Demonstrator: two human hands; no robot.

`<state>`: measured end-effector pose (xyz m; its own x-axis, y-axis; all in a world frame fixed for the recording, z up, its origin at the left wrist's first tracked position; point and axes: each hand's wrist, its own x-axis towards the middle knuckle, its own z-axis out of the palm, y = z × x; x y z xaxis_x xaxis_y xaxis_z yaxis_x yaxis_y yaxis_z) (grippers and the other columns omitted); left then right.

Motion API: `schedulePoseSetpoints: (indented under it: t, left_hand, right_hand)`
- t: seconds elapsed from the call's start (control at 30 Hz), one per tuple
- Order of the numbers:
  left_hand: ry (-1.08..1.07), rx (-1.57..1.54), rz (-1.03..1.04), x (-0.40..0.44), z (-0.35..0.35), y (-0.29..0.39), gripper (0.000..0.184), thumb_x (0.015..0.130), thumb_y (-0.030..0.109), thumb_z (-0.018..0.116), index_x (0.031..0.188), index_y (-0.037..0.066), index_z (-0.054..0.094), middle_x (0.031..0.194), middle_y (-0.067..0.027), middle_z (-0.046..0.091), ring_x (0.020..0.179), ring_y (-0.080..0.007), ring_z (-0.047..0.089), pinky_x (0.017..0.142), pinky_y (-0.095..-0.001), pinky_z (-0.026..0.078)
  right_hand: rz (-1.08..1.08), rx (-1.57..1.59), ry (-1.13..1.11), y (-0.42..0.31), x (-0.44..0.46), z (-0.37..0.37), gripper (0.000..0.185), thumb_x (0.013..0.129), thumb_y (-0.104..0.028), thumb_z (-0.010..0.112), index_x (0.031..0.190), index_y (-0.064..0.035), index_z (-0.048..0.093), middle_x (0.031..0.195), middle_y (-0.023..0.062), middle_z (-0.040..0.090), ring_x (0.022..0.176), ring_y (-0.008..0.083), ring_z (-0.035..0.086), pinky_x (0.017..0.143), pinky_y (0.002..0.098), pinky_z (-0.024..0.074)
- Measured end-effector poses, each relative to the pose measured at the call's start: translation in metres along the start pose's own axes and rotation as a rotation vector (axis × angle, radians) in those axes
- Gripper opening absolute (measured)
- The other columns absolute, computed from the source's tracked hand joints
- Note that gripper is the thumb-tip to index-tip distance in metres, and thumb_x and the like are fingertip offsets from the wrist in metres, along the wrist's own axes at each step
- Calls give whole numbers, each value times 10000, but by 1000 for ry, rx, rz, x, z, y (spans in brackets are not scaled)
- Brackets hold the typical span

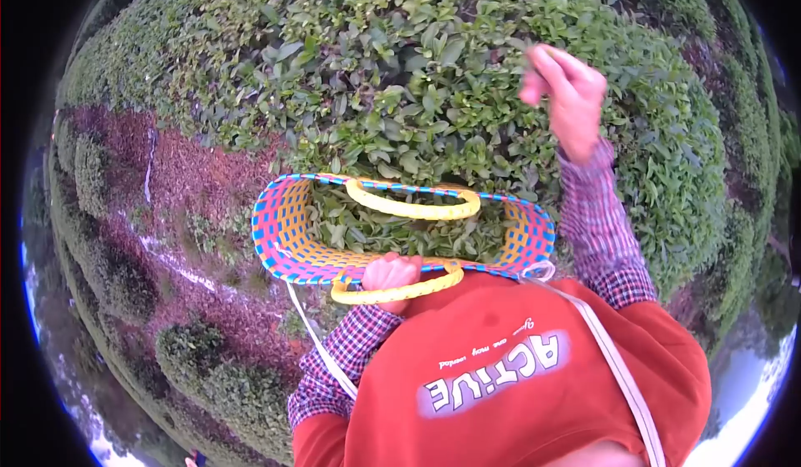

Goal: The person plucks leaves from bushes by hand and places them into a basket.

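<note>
1. Woven basket [274, 235]: loose leaves [417, 240] lie inside, just ahead of left hand.
2. Left hand [390, 277]: grasping basket's near rim.
3. Right hand [574, 93]: beyond basket, rightward, above bush [450, 104]; fingers curled together, contents too blurred to tell.

Soft daylight, strong fisheye curvature, black corners, glaring sky [753, 419] low down, right hand [574, 96] slightly blurred

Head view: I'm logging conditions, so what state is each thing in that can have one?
Basket: open-topped, partly filled.
Leaves in the basket: green, loose.
Far handle: tipped over the opening.
Near handle: folded toward the red shirt.
White strap at the right: drawn straight.
Left hand: closed on the basket's near edge.
Right hand: raised over the bush, fingers bent; contents unclear.
</note>
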<state>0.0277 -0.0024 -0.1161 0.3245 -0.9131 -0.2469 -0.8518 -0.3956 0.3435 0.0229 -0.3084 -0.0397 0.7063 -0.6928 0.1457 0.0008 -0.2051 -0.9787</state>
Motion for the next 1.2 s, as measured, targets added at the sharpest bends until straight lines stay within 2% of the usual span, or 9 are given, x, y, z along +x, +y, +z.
schedulePoseSetpoints:
  t: [0.1, 0.2, 0.4, 0.47, 0.6, 0.8, 1.0, 1.1, 1.2]
  left_hand:
    - [16, -18, 32, -2, 0, 1, 104, 687, 158, 528, 598, 106, 544, 489, -86, 511, 485, -210, 560, 384, -327, 433]
    - [60, -8, 68, -6, 4, 3, 118, 697, 183, 525, 606, 111, 546, 490, -86, 510, 483, -208, 558, 380, -323, 429]
    - [10, 67, 95, -29, 25, 15, 110, 690, 194, 539, 614, 116, 554, 477, -76, 484, 465, -204, 546, 362, -325, 414]
    - [186, 50, 124, -37, 16, 30, 99, 666, 203, 562, 604, 126, 552, 479, -79, 465, 432, -204, 522, 341, -322, 399]
    - [92, 119, 92, -54, 13, 52, 136, 658, 232, 566, 665, 102, 606, 521, -111, 485, 417, -212, 517, 319, -331, 386]
    - [116, -92, -18, -66, 7, 60, 160, 642, 237, 591, 727, 111, 640, 486, -111, 480, 441, -236, 519, 341, -374, 400]
    - [102, -96, -103, -54, 1, 57, 175, 639, 280, 628, 737, 139, 661, 525, -102, 526, 483, -235, 548, 377, -366, 408]
    - [84, -111, -59, -42, -13, 52, 150, 641, 214, 598, 746, 120, 649, 514, -87, 535, 487, -230, 535, 375, -366, 414]
    - [130, -111, 35, -34, -7, 43, 126, 631, 217, 581, 621, 92, 575, 485, -79, 526, 491, -219, 534, 376, -349, 419]
  right_hand:
    - [-160, -300, -144, -18, -66, -46, 179, 841, -86, 491, 813, 40, 615, 542, 37, 566, 453, 85, 533, 474, 209, 446]
    - [-146, -573, -745, 10, -138, -55, 276, 736, -171, 635, 967, -21, 623, 734, 106, 650, 559, 172, 611, 592, 254, 499]
    - [79, -439, -249, 59, -122, -89, 160, 771, -102, 602, 890, -6, 649, 666, 76, 630, 427, 77, 522, 392, 223, 424]
    - [-125, -478, -312, 76, -91, -75, 184, 788, -166, 604, 910, -36, 650, 623, 69, 622, 383, 87, 494, 378, 231, 412]
    - [-151, -828, -409, 87, -10, -3, 472, 698, -422, 638, 1051, -112, 587, 817, 132, 627, 755, 283, 607, 667, 388, 482]
    - [-290, -985, -762, 108, 28, 59, 578, 598, -523, 676, 1031, -145, 615, 795, 118, 634, 759, 277, 611, 656, 392, 479]
    - [-361, -656, -531, 154, 27, 81, 214, 709, -315, 635, 761, -111, 676, 615, 91, 616, 560, 258, 598, 560, 375, 471]
    - [183, 111, -341, 122, 16, 64, 159, 766, -143, 636, 777, 14, 659, 604, 66, 615, 519, 95, 591, 452, 220, 482]
    - [48, 255, -83, 44, 15, 19, 157, 805, -124, 593, 888, -1, 644, 677, 79, 627, 559, 121, 601, 505, 221, 497]
